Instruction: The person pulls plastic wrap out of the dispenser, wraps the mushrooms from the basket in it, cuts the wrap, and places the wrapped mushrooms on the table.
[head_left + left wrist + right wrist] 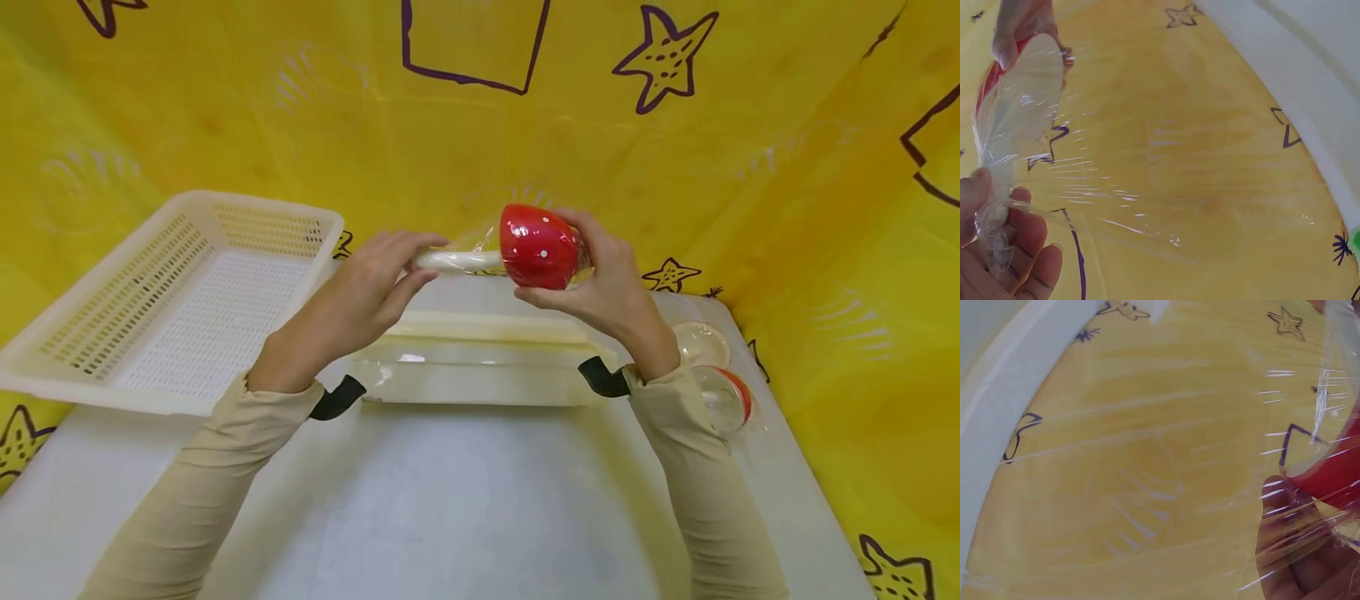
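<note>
A toy-like mushroom, with a red white-dotted cap and a white stem, is held up sideways above the table. Clear plastic film wraps it and stretches off in a wide sheet. My left hand pinches the end of the stem, where bunched film shows between thumb and fingers in the left wrist view. On the cap's far side, my right hand grips with the thumb below and fingers above. The cap's pale underside faces the left wrist camera.
Below the hands lies a long cream box with a glossy front. At left stands a white slatted basket. Two film-wrapped round things, one beige and one red-edged, sit by the right edge of the white table. Yellow patterned cloth hangs behind.
</note>
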`<state>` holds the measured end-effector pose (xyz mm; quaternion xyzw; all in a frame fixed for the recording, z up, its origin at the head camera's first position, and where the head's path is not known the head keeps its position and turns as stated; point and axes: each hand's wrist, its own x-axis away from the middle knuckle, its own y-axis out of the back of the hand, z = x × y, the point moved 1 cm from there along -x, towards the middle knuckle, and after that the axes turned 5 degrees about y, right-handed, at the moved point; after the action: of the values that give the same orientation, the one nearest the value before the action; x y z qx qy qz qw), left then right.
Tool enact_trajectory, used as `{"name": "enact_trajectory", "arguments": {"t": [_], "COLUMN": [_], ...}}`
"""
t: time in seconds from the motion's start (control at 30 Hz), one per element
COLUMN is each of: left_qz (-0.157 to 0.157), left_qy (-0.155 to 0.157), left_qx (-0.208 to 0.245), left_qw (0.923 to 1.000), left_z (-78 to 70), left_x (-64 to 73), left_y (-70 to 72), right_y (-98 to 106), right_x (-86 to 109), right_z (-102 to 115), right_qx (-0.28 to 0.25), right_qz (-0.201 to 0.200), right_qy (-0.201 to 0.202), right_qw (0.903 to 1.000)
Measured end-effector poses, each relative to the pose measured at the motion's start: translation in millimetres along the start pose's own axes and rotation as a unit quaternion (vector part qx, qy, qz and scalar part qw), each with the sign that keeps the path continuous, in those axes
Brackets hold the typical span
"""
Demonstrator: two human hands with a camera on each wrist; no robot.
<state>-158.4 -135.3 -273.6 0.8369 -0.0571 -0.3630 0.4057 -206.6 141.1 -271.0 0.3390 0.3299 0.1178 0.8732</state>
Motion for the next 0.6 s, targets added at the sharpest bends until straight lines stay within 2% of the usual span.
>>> {"name": "enact_trajectory", "arguments": {"t": [0.17,0.33,0.6], "left_qz": [0.018,0.036,0.077], "left_qy": [0.019,0.025,0.047], "left_qx": [0.011,0.028,0.039], "left_qw": [0.9996,0.9986,0.9952], "left_z": [-3.5,-7.4,-15.5], "left_x": [4.5,11.2,22.6], "left_y": [0.9,-0.3,1.3], "right_y": [-0.9,-3.7,-5.1], "right_x": [7.2,16.6,34.3], "right_z": [1.9,3.0,9.2], "right_qx": [-0.011,-0.039,-0.051], "right_qz": [0.022,0.050,0.063], "right_qy": [-0.043,-0.095,-0.110], "right_qw": [0.9988,0.9934,0.9906]}}
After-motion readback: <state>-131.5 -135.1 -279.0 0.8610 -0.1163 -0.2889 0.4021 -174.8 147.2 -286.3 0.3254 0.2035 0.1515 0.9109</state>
